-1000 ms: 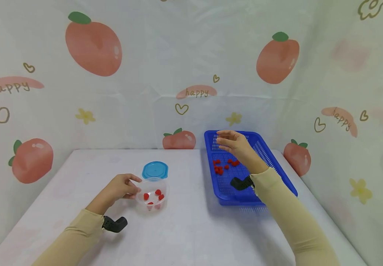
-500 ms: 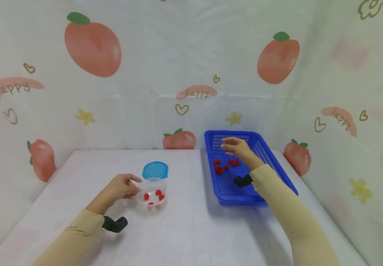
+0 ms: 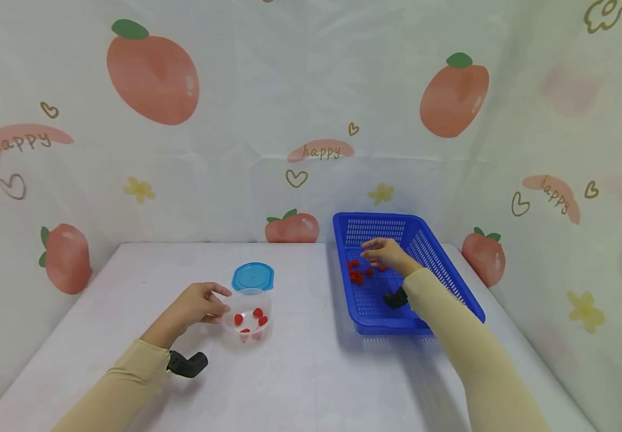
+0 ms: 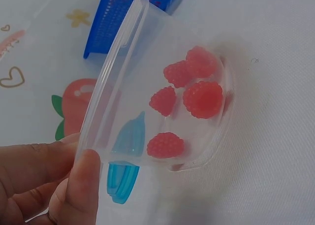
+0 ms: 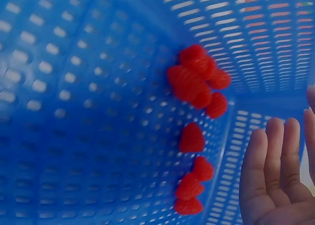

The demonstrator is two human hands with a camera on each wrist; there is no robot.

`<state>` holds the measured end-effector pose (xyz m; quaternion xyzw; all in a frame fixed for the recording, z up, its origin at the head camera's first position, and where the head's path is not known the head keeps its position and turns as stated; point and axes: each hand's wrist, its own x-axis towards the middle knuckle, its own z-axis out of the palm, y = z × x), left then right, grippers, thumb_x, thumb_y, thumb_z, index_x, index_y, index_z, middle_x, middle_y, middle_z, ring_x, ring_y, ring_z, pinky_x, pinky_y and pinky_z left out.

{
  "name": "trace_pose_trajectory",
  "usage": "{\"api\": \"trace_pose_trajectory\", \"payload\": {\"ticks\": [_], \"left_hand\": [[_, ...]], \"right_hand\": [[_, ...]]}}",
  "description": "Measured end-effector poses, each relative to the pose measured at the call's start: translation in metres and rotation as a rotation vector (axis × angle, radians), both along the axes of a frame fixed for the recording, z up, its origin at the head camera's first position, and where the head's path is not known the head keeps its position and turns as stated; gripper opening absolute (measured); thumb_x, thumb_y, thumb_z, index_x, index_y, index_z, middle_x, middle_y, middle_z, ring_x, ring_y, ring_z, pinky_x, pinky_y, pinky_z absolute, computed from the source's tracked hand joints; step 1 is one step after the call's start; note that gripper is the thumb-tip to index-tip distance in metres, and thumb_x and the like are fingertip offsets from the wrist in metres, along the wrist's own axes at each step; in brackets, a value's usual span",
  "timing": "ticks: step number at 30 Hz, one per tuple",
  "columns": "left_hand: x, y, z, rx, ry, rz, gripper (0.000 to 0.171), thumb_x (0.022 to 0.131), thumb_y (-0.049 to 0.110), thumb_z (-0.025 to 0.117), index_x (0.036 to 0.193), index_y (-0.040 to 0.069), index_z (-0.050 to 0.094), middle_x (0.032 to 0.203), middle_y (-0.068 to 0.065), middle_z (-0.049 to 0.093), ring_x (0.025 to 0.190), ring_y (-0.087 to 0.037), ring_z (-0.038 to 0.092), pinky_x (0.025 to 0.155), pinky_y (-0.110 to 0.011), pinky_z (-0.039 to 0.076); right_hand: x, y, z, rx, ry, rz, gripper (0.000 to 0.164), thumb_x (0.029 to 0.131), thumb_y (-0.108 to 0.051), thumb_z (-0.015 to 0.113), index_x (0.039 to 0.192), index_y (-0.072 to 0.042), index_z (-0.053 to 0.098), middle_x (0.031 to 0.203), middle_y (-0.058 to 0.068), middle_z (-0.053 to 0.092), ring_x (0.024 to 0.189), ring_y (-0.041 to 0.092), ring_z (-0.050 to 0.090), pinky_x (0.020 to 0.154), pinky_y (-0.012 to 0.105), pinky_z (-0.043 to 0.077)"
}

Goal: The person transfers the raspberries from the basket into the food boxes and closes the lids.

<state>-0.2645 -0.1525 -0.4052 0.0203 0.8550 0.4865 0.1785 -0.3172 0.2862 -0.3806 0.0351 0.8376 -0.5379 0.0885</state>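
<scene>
My left hand [image 3: 197, 302] pinches the rim of a clear plastic tub [image 4: 129, 82] between thumb and fingers. The tub stands on the table with several red raspberries [image 4: 203, 99] on its bottom. Inside the blue basket [image 3: 355, 300], more raspberries [image 5: 192, 137] lie in loose groups on the perforated floor. My right hand [image 3: 389, 254] hovers over the basket, above its raspberries, and covers some of them in the head view. Its fingers [image 5: 274, 156] look straight in the right wrist view and no object shows in them; part of the hand is cut off at the frame edge.
A blue lid [image 3: 253, 276] lies on the white table [image 3: 300, 372] just behind the tub. The basket's raised walls surround the right hand's area. Behind the table hangs a white fruit-printed cloth [image 3: 224, 150].
My right hand has come down and slightly right, lower into the basket toward the raspberries. The left hand and the tub have stayed in place.
</scene>
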Motion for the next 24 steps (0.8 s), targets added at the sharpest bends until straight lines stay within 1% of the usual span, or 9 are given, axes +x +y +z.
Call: {"api": "trace_pose_trajectory", "payload": {"ticks": [2,4,7,9,12,14,19,24], "left_hand": [[0.0,0.0,-0.001,0.001,0.005,0.001,0.042,0.085,0.007,0.071,0.123,-0.003,0.056,0.084,-0.011,0.06,0.067,-0.018,0.06,0.065,-0.026,0.058],[0.001,0.0,-0.001,0.002,0.01,-0.005,0.042,0.085,0.007,0.072,0.123,-0.004,0.056,0.084,-0.011,0.06,0.067,-0.018,0.06,0.065,-0.027,0.058],[0.002,0.0,-0.002,0.0,0.015,-0.01,0.043,0.085,0.008,0.072,0.124,-0.004,0.056,0.084,-0.011,0.06,0.067,-0.018,0.06,0.065,-0.027,0.058],[0.003,0.001,-0.002,-0.001,0.017,-0.011,0.043,0.085,0.008,0.072,0.124,-0.004,0.056,0.084,-0.011,0.06,0.066,-0.018,0.06,0.066,-0.027,0.058],[0.003,0.001,-0.002,0.003,0.025,-0.015,0.044,0.085,0.008,0.072,0.124,-0.004,0.056,0.084,-0.011,0.06,0.066,-0.018,0.06,0.065,-0.027,0.059],[0.004,0.0,-0.002,0.004,0.032,-0.017,0.044,0.085,0.009,0.072,0.124,-0.005,0.055,0.084,-0.011,0.06,0.066,-0.018,0.06,0.065,-0.027,0.059],[0.006,0.001,-0.004,0.001,0.036,-0.004,0.043,0.085,0.008,0.072,0.124,-0.004,0.056,0.084,-0.011,0.059,0.067,-0.018,0.06,0.066,-0.027,0.059],[0.006,0.002,-0.006,0.002,0.036,-0.001,0.043,0.085,0.007,0.072,0.124,-0.004,0.056,0.084,-0.011,0.059,0.067,-0.018,0.06,0.066,-0.027,0.059]], "right_hand": [[0.0,0.001,-0.004,0.015,-0.009,-0.006,0.043,0.095,-0.01,0.061,0.132,0.009,0.05,0.12,0.021,0.062,0.109,0.036,0.06,0.095,0.043,0.053],[0.0,0.002,-0.007,0.032,-0.013,0.006,0.043,0.094,-0.009,0.061,0.131,0.01,0.05,0.115,0.018,0.065,0.103,0.033,0.063,0.092,0.042,0.054],[-0.002,0.004,-0.014,0.031,-0.029,0.022,0.039,0.093,-0.006,0.061,0.127,0.011,0.052,0.109,0.019,0.067,0.095,0.03,0.066,0.091,0.042,0.055],[-0.002,0.004,-0.017,0.045,-0.048,0.04,0.036,0.092,-0.004,0.062,0.125,0.01,0.054,0.104,0.018,0.068,0.089,0.025,0.066,0.089,0.041,0.056],[-0.003,0.003,-0.021,0.064,-0.086,0.04,0.032,0.09,-0.002,0.063,0.12,0.008,0.058,0.098,0.013,0.068,0.083,0.02,0.064,0.087,0.04,0.057],[-0.002,0.001,-0.022,0.092,-0.104,0.05,0.03,0.09,-0.001,0.064,0.118,0.008,0.059,0.097,0.011,0.068,0.084,0.02,0.063,0.087,0.039,0.057],[0.002,-0.004,-0.023,0.155,-0.144,0.066,0.027,0.09,-0.001,0.063,0.115,0.007,0.06,0.101,0.014,0.065,0.088,0.023,0.061,0.09,0.04,0.055],[0.003,-0.004,-0.025,0.192,-0.179,0.06,0.024,0.09,-0.002,0.063,0.113,0.005,0.062,0.101,0.012,0.065,0.086,0.022,0.06,0.09,0.039,0.056]]}}
